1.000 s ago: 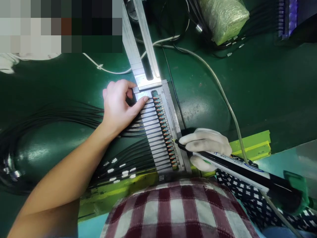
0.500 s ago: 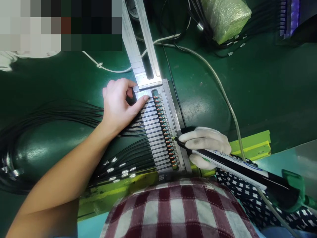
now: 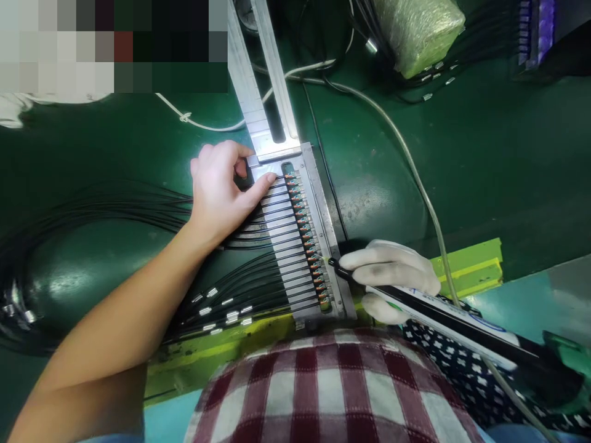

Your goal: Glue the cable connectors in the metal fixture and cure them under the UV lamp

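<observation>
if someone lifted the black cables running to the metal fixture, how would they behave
The black cables would probably sag, since they look thin and curve loosely across the green table. They might tug at the metal fixture, as their ends lie across it.

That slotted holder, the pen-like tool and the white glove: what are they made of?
The slotted holder looks like bare metal, perhaps aluminium: silvery grey with bright glare. The pen-like tool seems smooth plastic, judging by its glossy barrel. The white glove is likely fabric, given its soft, matt surface.
</observation>
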`<state>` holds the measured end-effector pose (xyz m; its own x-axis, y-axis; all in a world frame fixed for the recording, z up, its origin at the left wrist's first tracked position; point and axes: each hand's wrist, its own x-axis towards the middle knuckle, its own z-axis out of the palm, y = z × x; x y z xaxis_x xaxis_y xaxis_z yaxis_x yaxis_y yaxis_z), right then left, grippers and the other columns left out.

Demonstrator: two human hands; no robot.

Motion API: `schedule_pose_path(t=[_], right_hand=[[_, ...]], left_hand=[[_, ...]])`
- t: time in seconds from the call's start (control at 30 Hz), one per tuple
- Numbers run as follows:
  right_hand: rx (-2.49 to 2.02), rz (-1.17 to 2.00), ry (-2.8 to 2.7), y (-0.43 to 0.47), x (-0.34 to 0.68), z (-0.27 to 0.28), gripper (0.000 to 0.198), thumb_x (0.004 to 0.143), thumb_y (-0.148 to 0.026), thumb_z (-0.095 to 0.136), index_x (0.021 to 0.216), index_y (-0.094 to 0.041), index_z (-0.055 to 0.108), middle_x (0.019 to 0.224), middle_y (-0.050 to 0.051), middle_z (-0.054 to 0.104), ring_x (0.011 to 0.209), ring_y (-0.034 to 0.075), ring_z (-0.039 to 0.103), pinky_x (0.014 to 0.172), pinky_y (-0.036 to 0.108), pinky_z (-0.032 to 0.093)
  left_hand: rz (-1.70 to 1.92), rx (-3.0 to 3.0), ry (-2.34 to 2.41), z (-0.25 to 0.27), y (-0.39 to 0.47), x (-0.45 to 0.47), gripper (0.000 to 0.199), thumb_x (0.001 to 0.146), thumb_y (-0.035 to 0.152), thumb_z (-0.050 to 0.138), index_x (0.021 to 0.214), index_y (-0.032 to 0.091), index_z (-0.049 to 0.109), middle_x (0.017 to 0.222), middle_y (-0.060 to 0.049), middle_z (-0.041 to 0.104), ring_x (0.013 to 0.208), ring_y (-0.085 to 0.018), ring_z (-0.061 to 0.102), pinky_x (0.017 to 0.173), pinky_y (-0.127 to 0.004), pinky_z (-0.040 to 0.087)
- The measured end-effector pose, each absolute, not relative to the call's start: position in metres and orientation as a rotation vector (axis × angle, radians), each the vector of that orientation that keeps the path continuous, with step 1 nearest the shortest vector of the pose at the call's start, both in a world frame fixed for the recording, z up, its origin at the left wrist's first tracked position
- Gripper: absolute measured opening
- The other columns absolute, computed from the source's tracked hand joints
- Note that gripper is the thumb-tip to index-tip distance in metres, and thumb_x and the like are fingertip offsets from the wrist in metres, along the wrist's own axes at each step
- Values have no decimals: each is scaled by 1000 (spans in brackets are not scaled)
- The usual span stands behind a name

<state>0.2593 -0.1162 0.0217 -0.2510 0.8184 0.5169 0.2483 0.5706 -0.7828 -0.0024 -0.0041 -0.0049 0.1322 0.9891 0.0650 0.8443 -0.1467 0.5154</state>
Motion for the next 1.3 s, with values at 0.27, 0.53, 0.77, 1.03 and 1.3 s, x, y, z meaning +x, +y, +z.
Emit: schedule_pose_path(t=[0.27, 0.53, 0.77, 1.03, 1.3], right_hand=[[-872, 700, -1811, -118, 257, 13, 10, 74, -16, 66, 84, -18, 66, 86, 11, 77, 63, 18, 71, 52, 29, 51], [-861, 718, -1814, -118, 258, 12, 10, 74, -16, 66, 84, -19, 66, 87, 10, 77, 63, 17, 71, 52, 29, 51], [-851, 746, -1797, -121, 259, 12, 13, 75, -16, 68, 87, -19, 66, 89, 9, 77, 64, 17, 70, 53, 29, 51], [-848, 765, -1800, -121, 261, 13, 13, 76, -18, 69, 88, -19, 66, 91, 9, 77, 67, 16, 71, 55, 28, 52], [-863, 763, -1814, -120, 260, 15, 12, 76, -16, 66, 87, -20, 66, 90, 8, 77, 65, 15, 70, 55, 28, 51]], left_hand=[[538, 2094, 1782, -5, -4, -3, 28, 82, 51, 63, 95, 27, 58, 84, -3, 57, 93, -27, 55, 90, -47, 41], [536, 2066, 1796, -5, -4, -2, 28, 81, 49, 64, 94, 26, 57, 84, -3, 57, 96, -27, 55, 89, -46, 41], [533, 2119, 1794, -6, -5, -3, 29, 82, 49, 64, 95, 25, 56, 82, -2, 56, 92, -25, 54, 86, -44, 41], [553, 2099, 1779, -8, -5, -4, 28, 82, 48, 66, 97, 26, 56, 83, -2, 56, 94, -26, 55, 90, -45, 40], [588, 2101, 1771, -8, -4, -3, 29, 80, 48, 67, 96, 26, 57, 81, -2, 55, 91, -28, 55, 89, -47, 42]])
